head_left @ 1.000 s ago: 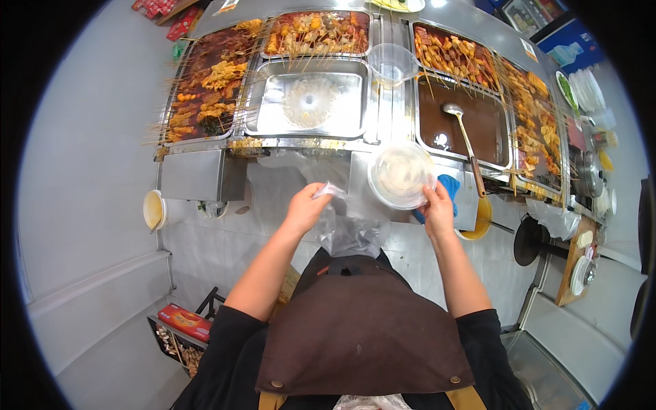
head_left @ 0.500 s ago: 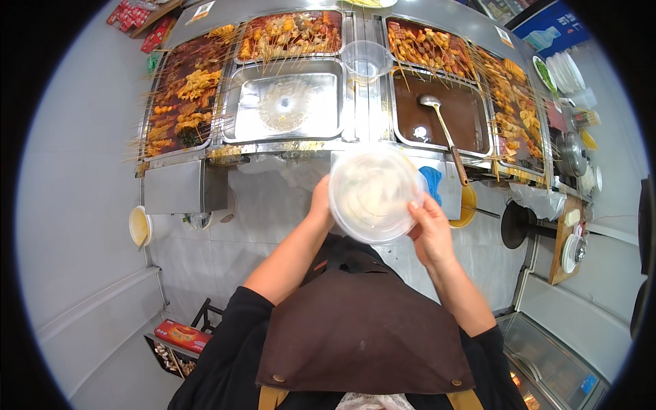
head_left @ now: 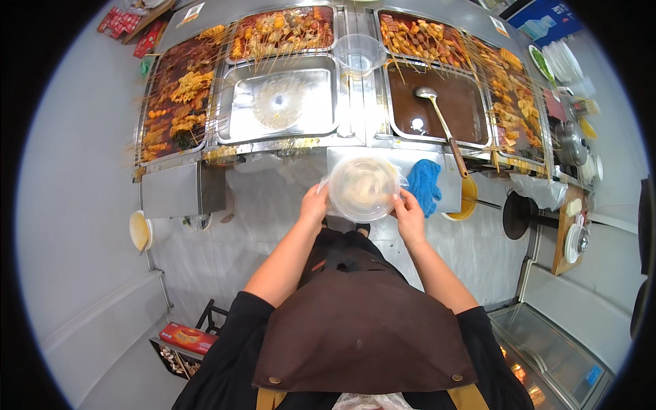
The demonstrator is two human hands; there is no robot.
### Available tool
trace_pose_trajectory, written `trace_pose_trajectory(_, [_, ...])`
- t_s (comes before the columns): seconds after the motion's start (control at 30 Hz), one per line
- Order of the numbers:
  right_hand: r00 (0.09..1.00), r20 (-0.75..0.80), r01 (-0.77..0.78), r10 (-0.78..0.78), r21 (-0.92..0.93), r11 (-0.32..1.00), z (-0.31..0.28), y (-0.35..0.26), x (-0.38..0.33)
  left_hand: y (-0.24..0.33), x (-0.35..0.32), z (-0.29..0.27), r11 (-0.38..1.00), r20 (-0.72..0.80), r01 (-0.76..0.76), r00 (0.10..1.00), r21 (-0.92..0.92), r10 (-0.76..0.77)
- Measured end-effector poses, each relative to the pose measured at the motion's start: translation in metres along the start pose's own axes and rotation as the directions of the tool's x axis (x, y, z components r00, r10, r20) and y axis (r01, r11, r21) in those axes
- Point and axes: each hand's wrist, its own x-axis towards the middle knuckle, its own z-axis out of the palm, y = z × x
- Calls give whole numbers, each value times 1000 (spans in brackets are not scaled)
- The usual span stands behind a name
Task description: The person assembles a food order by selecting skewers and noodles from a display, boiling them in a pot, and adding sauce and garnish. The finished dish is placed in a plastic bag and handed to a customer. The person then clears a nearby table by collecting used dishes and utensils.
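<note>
Both hands are raised in front of the apron, holding one clear round container (head_left: 363, 188) between them. The left hand (head_left: 314, 205) has its fingers (head_left: 321, 193) closed on the container's left rim; the right hand (head_left: 408, 213) has its fingers (head_left: 398, 198) closed on the right rim. The container sits directly between the two sets of fingers, held clear of the desk (head_left: 273, 191), with a pale filling showing through its top. A crumpled clear plastic bag (head_left: 326, 183) shows just by the left fingers, touching the container's edge; whether it wraps the underside cannot be told. Just beyond the right fingers lies a blue cloth (head_left: 425, 184) on the desk edge. Further past the fingers stands a row of steel trays: an almost empty steel tray (head_left: 280, 102) beyond the left fingers, a tray of dark sauce (head_left: 437, 102) with a ladle (head_left: 437, 116) beyond the right fingers, and a second clear tub (head_left: 359, 53) resting between them. Trays of skewered food (head_left: 179, 96) flank these on both outer sides. Outward of the left fingers, well apart, a small yellow bowl (head_left: 139, 230) is mounted low.
</note>
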Motion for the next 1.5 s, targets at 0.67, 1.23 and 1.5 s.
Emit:
trace_pose_trajectory(0.67, [958, 186, 251, -216, -191, 949, 48, -89, -19, 56, -87, 49, 693, 371, -624, 778, 361, 507])
trace_pose_trajectory(1.23, [894, 367, 306, -259, -76, 949, 112, -305, 24, 149, -85, -56, 905, 357, -412, 865, 105, 352])
trace_pose_trajectory(1.5, [788, 366, 560, -494, -93, 823, 180, -467, 120, 75, -61, -153, 950, 148, -297, 948, 97, 281])
